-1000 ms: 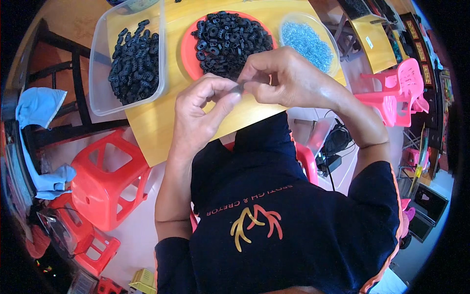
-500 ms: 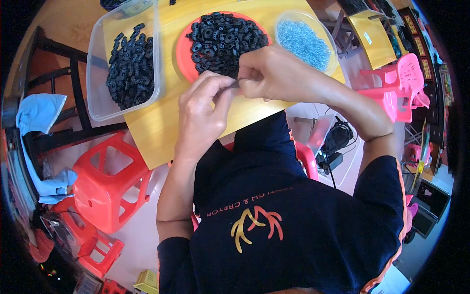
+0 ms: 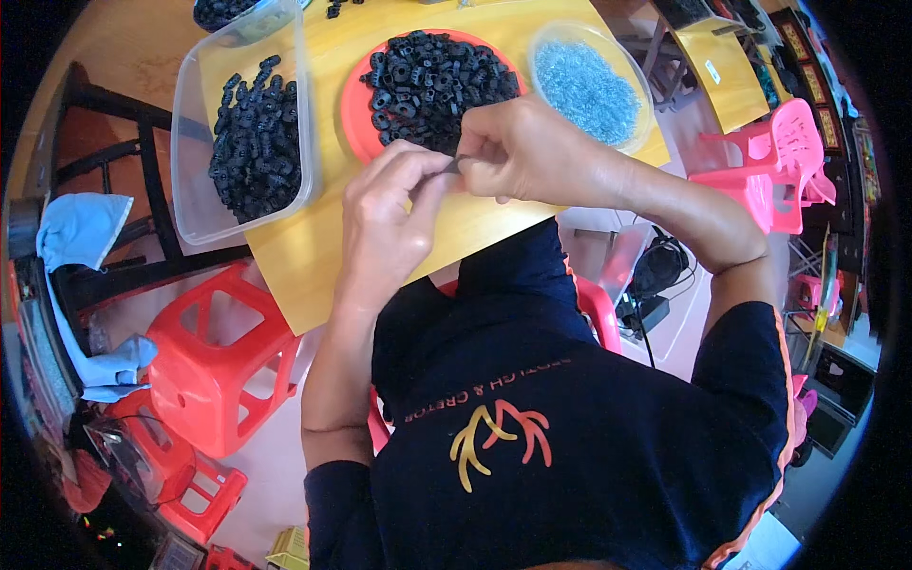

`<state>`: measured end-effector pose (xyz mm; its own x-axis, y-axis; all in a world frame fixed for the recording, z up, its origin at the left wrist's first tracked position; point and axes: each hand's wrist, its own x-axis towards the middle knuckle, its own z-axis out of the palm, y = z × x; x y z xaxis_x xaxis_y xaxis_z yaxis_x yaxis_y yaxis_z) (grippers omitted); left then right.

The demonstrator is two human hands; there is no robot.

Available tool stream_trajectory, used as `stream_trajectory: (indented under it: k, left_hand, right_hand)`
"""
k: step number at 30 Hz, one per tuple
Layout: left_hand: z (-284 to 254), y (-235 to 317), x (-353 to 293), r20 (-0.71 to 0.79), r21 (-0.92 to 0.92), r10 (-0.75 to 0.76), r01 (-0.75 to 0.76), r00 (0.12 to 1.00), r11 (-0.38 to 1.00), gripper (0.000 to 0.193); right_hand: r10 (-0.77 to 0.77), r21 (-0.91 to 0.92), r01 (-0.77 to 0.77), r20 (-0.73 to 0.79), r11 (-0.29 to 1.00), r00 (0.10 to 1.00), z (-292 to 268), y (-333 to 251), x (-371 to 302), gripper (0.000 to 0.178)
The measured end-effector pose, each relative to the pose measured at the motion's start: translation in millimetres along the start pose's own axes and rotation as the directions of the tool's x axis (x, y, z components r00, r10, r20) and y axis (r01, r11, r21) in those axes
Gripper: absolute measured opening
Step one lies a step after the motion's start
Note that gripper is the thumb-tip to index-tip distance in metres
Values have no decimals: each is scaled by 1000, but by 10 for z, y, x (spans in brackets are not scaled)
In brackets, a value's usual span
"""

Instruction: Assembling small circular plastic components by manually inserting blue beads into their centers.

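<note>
My left hand (image 3: 391, 204) and my right hand (image 3: 532, 147) meet fingertip to fingertip above the table's near edge. Both are closed in a pinch on a small dark piece (image 3: 454, 165), mostly covered by the fingers. Just beyond them, a round red tray (image 3: 355, 114) bears a heap of small black plastic parts (image 3: 437, 81). Right of it, partly behind my right wrist, a clear round tub (image 3: 638, 81) holds small shiny, pale blue pieces (image 3: 584, 90). On the left, a clear rectangular bin (image 3: 190, 190) contains more black parts (image 3: 256, 142), some joined in short rows.
The yellow table (image 3: 285, 275) spans the area under the containers. A red stool (image 3: 204, 380) stands at the left, a pink chair (image 3: 779, 171) at the right. Another container of black parts (image 3: 223, 9) sits at the far left, near a dark wooden frame (image 3: 147, 171).
The whole view has shifted slightly. Both hands keep their pinch at nearly the same spot, with only a small shift of the fingers.
</note>
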<state>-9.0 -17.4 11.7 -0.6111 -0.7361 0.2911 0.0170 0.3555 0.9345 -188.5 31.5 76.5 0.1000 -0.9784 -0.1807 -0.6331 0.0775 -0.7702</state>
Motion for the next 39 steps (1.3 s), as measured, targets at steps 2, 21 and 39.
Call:
stream_trajectory:
  k: [2, 21, 39]
  left_hand:
    - [5, 12, -8, -33, 169, 127, -120, 991, 978, 9]
    - [-106, 153, 73, 62, -27, 170, -168, 984, 985, 20]
    - [-90, 253, 8, -10, 161, 253, -248, 967, 955, 22]
  right_hand:
    - [84, 95, -89, 47, 992, 995, -3, -13, 8, 24]
    - [-176, 878, -452, 475, 156, 862, 231, 476, -25, 27]
    - [-181, 913, -375, 346, -163, 920, 487, 363, -115, 27]
